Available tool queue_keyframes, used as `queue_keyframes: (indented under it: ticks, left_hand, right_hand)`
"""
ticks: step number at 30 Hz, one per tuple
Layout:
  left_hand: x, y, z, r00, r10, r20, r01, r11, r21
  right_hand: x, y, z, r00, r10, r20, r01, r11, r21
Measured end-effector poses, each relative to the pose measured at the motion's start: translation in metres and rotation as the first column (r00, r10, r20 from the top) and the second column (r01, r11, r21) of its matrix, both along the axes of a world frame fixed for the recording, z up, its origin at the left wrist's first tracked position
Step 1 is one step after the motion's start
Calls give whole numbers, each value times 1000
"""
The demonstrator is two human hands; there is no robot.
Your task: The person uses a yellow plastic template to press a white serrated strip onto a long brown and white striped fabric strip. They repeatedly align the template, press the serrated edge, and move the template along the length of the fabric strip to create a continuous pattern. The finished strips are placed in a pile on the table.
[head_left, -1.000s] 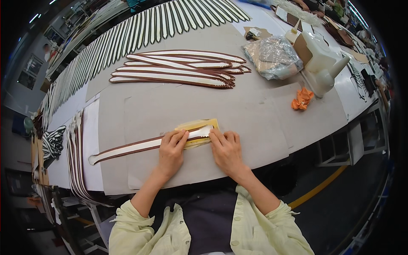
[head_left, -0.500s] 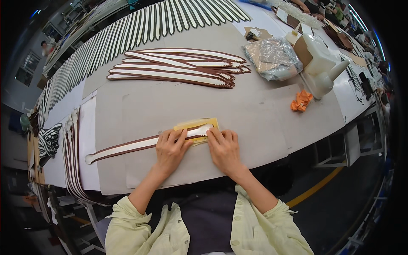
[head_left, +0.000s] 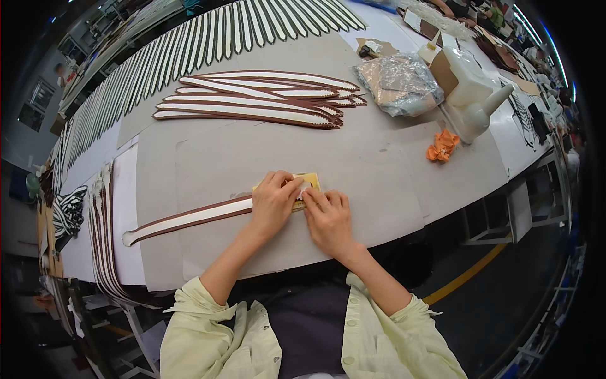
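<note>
A long brown strap (head_left: 196, 219) with a white middle band lies across the grey sheet, its rounded end out at the left. Its right end rests over a small yellow pad (head_left: 314, 181), mostly covered by my fingers. My left hand (head_left: 273, 203) is closed on the strap there, with bent fingers reaching over the pad. Close against it, my right hand (head_left: 328, 218) pinches the strap's white tip from the right. The fingertips of both hands nearly meet, so the exact shape of the tip is hidden.
A loose pile of similar brown-and-white straps (head_left: 252, 104) lies beyond my hands. Dark-edged white strips (head_left: 214, 41) stand in a long row behind. More brown straps (head_left: 104, 221) hang over the left edge. At right are a plastic-wrapped packet (head_left: 404, 85), a white bottle (head_left: 470, 95) and crumpled orange material (head_left: 442, 146).
My left hand has shifted right and farther along the strap, onto the pad beside my right hand. Both hands' fingertips have come together at the strap's tip.
</note>
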State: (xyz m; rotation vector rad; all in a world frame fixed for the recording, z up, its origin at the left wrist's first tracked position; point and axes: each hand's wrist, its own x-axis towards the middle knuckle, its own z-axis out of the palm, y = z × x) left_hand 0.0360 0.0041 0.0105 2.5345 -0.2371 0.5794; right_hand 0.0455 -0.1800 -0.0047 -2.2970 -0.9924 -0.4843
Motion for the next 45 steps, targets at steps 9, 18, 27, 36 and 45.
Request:
queue_keyframes:
  ticks: [9,18,27,36,45]
  left_hand:
    - [4,4,-8,999,-47,-25,42,986,-160]
    - [8,6,-8,995,-95,-7,92,977,-192]
    - [9,7,-9,992,-127,-16,121,967,-226]
    - [1,9,-12,982,-125,141,118,991,55]
    - [-10,3,-3,964,-192,186,138,953,269]
  right_hand:
    - [8,0,3,997,-23,-80,33,991,126]
    - [18,-6,-3,986,49,-157,-24,987,158]
    - [29,-13,-6,979,127,-157,-103,983,153]
    - [28,-18,4,980,166,106,-162,986,-48]
    - [29,-18,4,953,241,186,-220,967,-129]
